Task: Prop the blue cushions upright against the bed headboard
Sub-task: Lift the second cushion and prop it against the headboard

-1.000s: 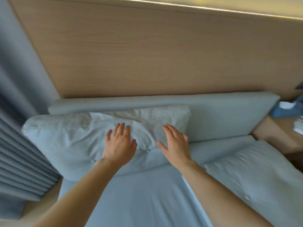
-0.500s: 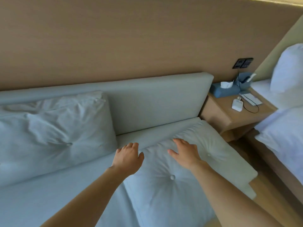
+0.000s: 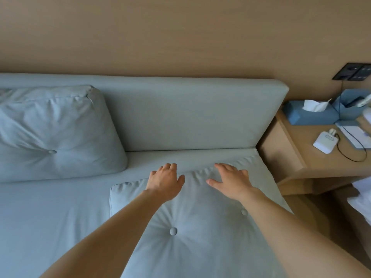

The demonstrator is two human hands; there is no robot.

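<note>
- Here, head view, only one: left hand point(image 3: 165, 181) and right hand point(image 3: 230, 180) spread palm-down on the far edge of the flat cushion point(image 3: 192, 223), fingers apart, nothing clamped.
- Placed side by side near the middle of that edge, probably to get a hold on both sides of the centre and tip the cushion up evenly instead of twisting it.
- Flat cushion lying face-up on the mattress point(image 3: 50, 217) at about 6 o'clock in the frame, far edge pointing to 12 o'clock toward the headboard point(image 3: 190, 117), near it but not touching.
- Pale blue fabric, soft and plump, two covered buttons point(image 3: 173, 231) pulling dimples into the top, light creases bunched under the fingertips.
- Second cushion point(image 3: 54, 135) at 9 o'clock, already upright and leaning on the headboard, one button showing, top corner a bit rumpled.
- Bare stretch of headboard at 12 o'clock, beside the upright one: likely the spot meant for the flat cushion.
- At 3 o'clock, bedside table point(image 3: 321, 163) with a tissue box point(image 3: 309, 116) and a small white charger point(image 3: 325, 142), well apart from the hands.
</note>
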